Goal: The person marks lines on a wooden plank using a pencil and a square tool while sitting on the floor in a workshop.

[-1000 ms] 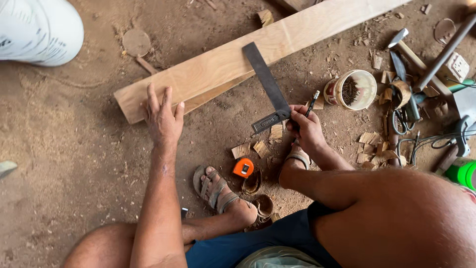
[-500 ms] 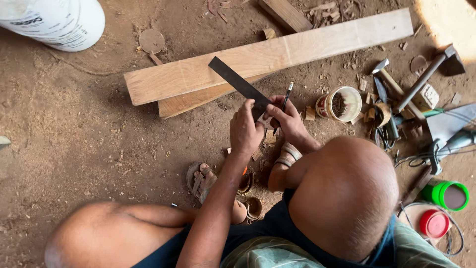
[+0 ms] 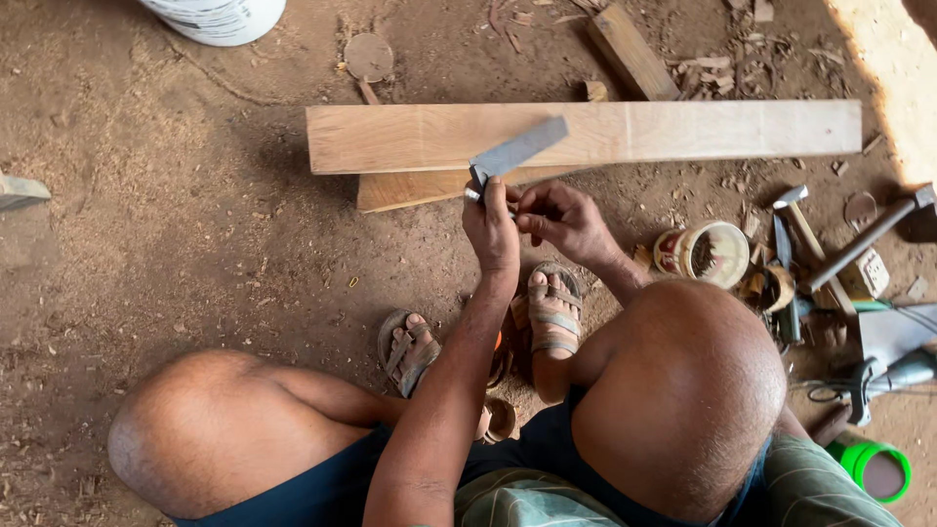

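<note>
Two hands are meeting over the dirt floor [image 3: 176, 244] here, and everything is sitting low and dusty. Going from the left: a white bucket [image 3: 220, 15] is peeking in at the top corner, then two pale wooden planks, the long smooth plank [image 3: 634, 132] lying across the shorter plank [image 3: 420, 187] under it.

The left hand [image 3: 491, 226] is closing its grip around the stock end of a flat grey metal square [image 3: 517, 151], whose blade is angling up over the near edge of the long plank. The right hand [image 3: 566, 220] is pinching right beside it, fingertips curled at the same end; I can't tell if it's holding something small or just the square.

My worry: that blade is being held only at one end, so a loose grip could be letting it tip and land on the sandalled feet [image 3: 551, 312] just below.

Further right, a round tin [image 3: 708, 254] with a dark inside, a hammer [image 3: 869, 234] with a metal head, rough wood offcuts, and a green-lidded jar [image 3: 878, 473] are crowding the ground.
</note>
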